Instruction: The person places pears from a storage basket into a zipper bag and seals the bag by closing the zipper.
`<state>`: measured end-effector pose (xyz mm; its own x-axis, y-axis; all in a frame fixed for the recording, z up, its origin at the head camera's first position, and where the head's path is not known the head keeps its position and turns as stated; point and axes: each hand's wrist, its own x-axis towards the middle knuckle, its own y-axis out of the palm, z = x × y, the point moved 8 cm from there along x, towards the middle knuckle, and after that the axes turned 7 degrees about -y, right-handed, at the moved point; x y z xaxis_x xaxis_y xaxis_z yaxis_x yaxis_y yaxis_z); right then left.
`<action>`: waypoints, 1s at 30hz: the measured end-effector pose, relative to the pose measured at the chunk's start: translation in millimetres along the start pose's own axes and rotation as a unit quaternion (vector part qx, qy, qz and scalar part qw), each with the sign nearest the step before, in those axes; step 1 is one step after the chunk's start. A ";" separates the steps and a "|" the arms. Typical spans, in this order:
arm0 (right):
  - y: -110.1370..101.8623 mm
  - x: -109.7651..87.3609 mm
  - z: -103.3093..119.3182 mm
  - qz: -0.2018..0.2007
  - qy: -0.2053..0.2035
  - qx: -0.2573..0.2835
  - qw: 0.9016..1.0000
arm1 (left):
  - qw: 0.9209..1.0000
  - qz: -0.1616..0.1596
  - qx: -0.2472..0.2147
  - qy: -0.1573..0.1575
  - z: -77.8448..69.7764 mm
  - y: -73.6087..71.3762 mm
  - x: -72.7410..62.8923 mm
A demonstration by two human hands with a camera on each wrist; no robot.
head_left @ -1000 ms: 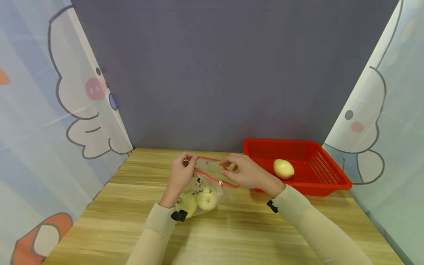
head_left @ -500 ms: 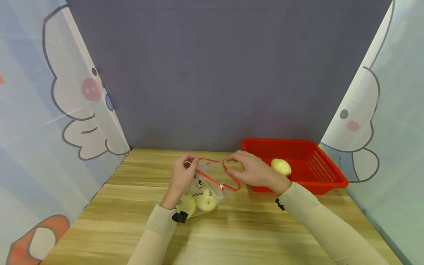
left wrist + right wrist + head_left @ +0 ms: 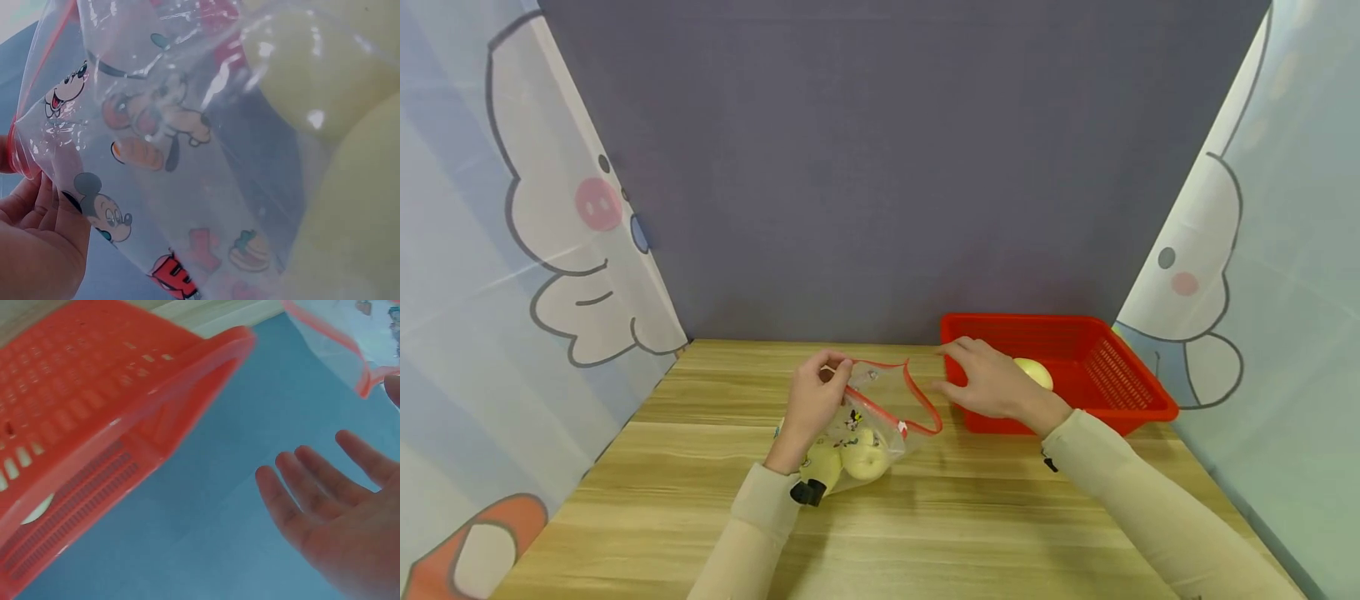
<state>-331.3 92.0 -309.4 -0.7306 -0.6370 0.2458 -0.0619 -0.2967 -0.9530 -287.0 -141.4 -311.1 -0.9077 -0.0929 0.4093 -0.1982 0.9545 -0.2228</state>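
A clear zip bag (image 3: 880,417) with red edging and cartoon prints has its mouth spread open. My left hand (image 3: 817,395) pinches the left end of its rim. Pale yellow apples (image 3: 866,457) lie inside the bag on the table; they look large and close in the left wrist view (image 3: 350,187). My right hand (image 3: 988,379) is apart from the bag, its fingers spread and relaxed, holding nothing. It hovers between the bag and a red plastic basket (image 3: 1120,412). In that basket sits another pale yellow fruit (image 3: 1035,372), partly hidden behind the right hand.
The wood-grain table (image 3: 925,542) runs up to a dark grey cloth backdrop (image 3: 880,167). Cartoon-printed curtains stand at the left (image 3: 572,292) and the right (image 3: 1262,292). The basket's slotted wall and rim (image 3: 125,419) show near the right hand in the right wrist view.
My right hand has let go of the bag's rim and moved right toward the basket, after pulling the mouth wider. The left hand keeps its hold on the bag.
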 end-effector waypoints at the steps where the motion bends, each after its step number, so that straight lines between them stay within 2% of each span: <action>1: 0.9 -0.6 -3.9 0.001 0.007 -0.002 1.000 | 1.000 0.002 0.002 -0.001 0.9 0.7 0.6; 4: 2.9 -2.4 -15.7 0.005 0.029 -0.006 1.000 | 1.000 0.007 0.004 -0.006 9.1 3.2 4.7; 8: 3.8 -3.5 -28.0 0.011 0.047 -0.011 0.999 | 1.000 0.005 0.004 -0.015 29.9 6.0 11.4; 11: 3.9 -3.4 -35.4 0.013 0.054 -0.015 0.998 | 1.000 0.001 0.004 -0.009 39.0 6.0 14.2; 18: 4.7 -5.0 -57.1 0.020 0.079 -0.006 0.997 | 1.000 0.005 -0.004 0.023 37.9 6.5 12.9; 25: 2.8 -5.2 -75.3 0.022 0.102 0.009 0.994 | 1.000 -0.002 -0.004 0.001 39.2 7.8 14.6; 27: 2.8 -5.8 -79.9 0.028 0.110 0.013 0.993 | 1.000 -0.002 0.001 -0.001 36.0 8.3 13.8; 30: 3.1 -7.0 -87.0 0.035 0.116 0.016 0.992 | 1.000 0.004 0.004 0.003 20.1 8.1 8.6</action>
<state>-385.5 157.4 -329.5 -0.8697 -0.4767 0.1276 0.0135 -0.2814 -0.9595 -303.8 -140.2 -327.3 -0.9068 -0.0831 0.4133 -0.1937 0.9529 -0.2333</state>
